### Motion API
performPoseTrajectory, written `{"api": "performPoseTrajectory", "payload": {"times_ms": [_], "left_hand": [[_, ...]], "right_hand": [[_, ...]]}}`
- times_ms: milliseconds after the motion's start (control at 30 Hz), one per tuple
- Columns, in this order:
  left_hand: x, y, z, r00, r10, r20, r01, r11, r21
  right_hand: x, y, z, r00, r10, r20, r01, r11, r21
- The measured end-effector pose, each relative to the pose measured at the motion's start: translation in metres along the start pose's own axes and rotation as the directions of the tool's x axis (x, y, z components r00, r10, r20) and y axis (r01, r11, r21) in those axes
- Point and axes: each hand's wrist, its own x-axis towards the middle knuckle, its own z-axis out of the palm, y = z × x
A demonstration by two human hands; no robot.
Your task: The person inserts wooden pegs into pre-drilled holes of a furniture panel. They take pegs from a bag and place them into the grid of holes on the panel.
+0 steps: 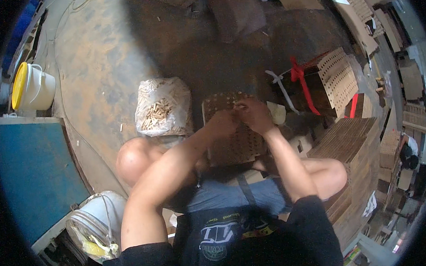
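A brown board [235,151] with rows of small holes lies in front of my crossed legs, in shadow. Over its far part my left hand [223,123] and my right hand [254,114] come close together. The fingers of both look closed, with the fingertips bent inward. Anything they hold is too small and dark to make out. Left of the board stands a clear plastic bag [184,93], its top open. Many short, pale wooden dowels [158,114] fill it.
To the right are stacked brown boards [345,135] and a perforated bundle [338,80] tied with red ribbon [303,82]. A yellow-lidded bucket [39,86], a blue panel [36,166] and a dirty white bucket [99,221] stand on the left. A stray dowel [121,127] lies on the floor.
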Motion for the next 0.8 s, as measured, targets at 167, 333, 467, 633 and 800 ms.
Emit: {"api": "performPoseTrajectory", "payload": {"times_ms": [167,333,467,633,800], "left_hand": [[0.013,0.002,-0.026,0.943,-0.079,-0.323,-0.079,0.890,-0.449],[0.018,0.023,-0.037,0.836,-0.548,-0.037,0.091,0.205,-0.975],[0.027,0.046,-0.031,0.887,-0.461,-0.029,-0.014,0.036,-0.999],[0.015,0.023,-0.004,0.947,-0.321,0.008,0.100,0.272,-0.957],[0.021,-0.018,0.040,0.878,0.291,-0.380,-0.297,0.954,0.044]], "right_hand": [[-0.061,0.016,0.048,0.878,0.364,-0.309,-0.226,0.887,0.403],[-0.057,-0.013,0.093,0.859,0.306,-0.410,-0.088,0.878,0.471],[-0.056,0.013,0.089,0.880,0.382,-0.281,-0.094,0.721,0.687],[-0.064,0.023,0.046,0.903,0.333,-0.271,-0.146,0.832,0.535],[-0.050,-0.011,-0.009,0.937,0.320,-0.138,-0.220,0.849,0.480]]}}
